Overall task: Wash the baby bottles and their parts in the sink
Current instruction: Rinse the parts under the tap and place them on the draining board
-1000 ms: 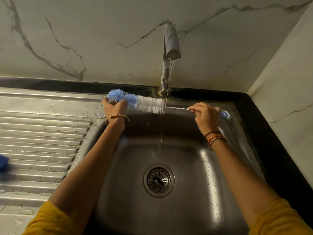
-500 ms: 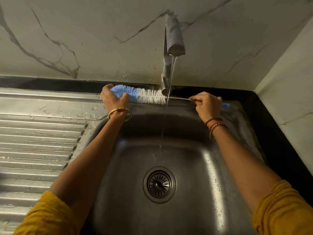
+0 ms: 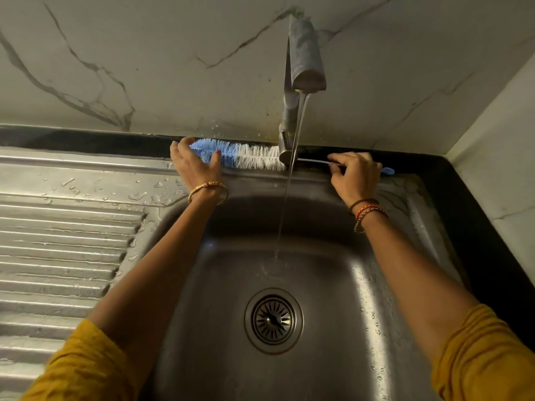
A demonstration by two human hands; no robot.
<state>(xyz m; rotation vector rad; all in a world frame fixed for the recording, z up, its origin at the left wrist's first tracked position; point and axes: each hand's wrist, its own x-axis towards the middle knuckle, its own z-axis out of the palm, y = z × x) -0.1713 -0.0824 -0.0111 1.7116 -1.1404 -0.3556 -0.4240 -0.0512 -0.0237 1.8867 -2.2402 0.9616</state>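
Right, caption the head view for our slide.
Both hands lay a bottle brush behind the running tap.

Steel sink [image 3: 333, 285] with ribbed drainboard [image 3: 63, 256], blue-and-white bottle brush [image 3: 246, 157] along its back rim.
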